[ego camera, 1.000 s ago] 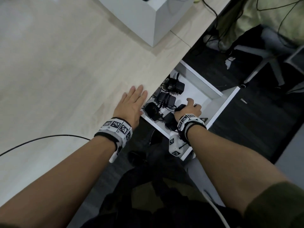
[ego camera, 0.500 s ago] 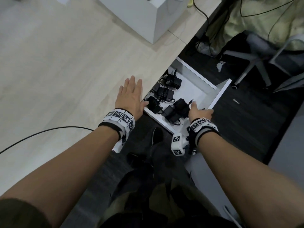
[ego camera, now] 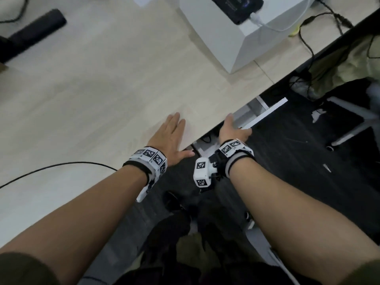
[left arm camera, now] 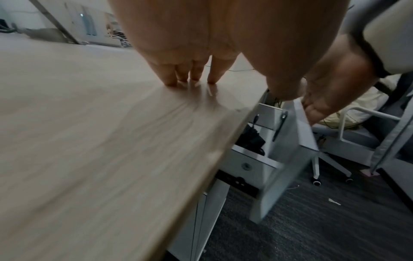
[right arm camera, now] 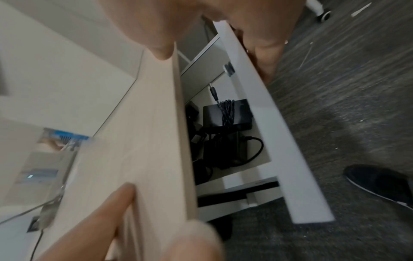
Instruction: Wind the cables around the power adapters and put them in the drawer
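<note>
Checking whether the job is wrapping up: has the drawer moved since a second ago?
Yes. The drawer has slid inward under the desk edge. Only a narrow strip now shows beyond it, with the right hand on its front.

Pale desk (ego camera: pixel 102 89) — white box (ego camera: pixel 216 38) with phone (ego camera: pixel 236 7) on top, black cable (ego camera: pixel 82 162).

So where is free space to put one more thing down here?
The light wooden desk top is bare between the left hand, the white box and the thin black cable. The white drawer is crowded with black adapters, its gap narrow.
</note>
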